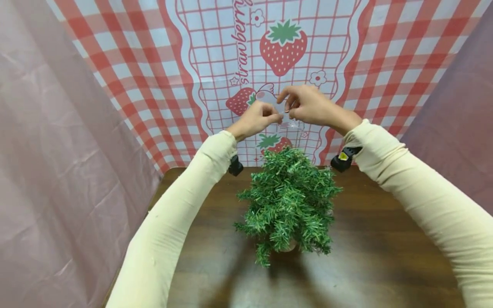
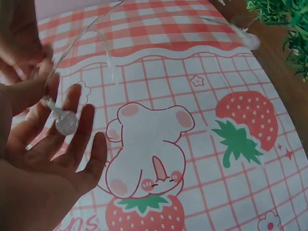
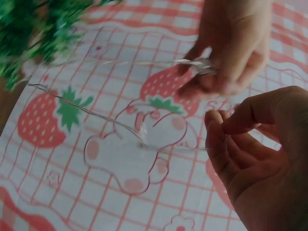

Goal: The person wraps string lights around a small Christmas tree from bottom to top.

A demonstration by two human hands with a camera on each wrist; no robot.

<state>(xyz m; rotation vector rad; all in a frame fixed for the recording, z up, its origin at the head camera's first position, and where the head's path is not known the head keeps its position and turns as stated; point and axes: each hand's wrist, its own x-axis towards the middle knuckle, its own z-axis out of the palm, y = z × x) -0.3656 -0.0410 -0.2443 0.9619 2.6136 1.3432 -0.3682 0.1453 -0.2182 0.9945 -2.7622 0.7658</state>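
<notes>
A string of lights [image 1: 293, 125], thin clear wire with small round clear bulbs, hangs between both hands above and beyond a small artificial Christmas tree [image 1: 289, 201]. My left hand [image 1: 257, 119] pinches the wire between thumb and forefinger; one bulb [image 2: 66, 123] dangles before its loosely spread other fingers. Close beside it, my right hand [image 1: 313, 105] pinches the wire with thumb and fingertips. In the right wrist view, a length of wire [image 3: 91, 111] runs from the tree branches towards the hands. Another bulb [image 2: 250, 40] hangs near the tree in the left wrist view.
The tree stands on a brown wooden table [image 1: 204, 239], with its base mostly hidden by branches. Behind hangs a red-checked strawberry cloth [image 1: 215, 64]. Pink curtains [image 1: 77, 171] flank the table. Dark wrist cameras [image 1: 342, 159] sit at both cuffs.
</notes>
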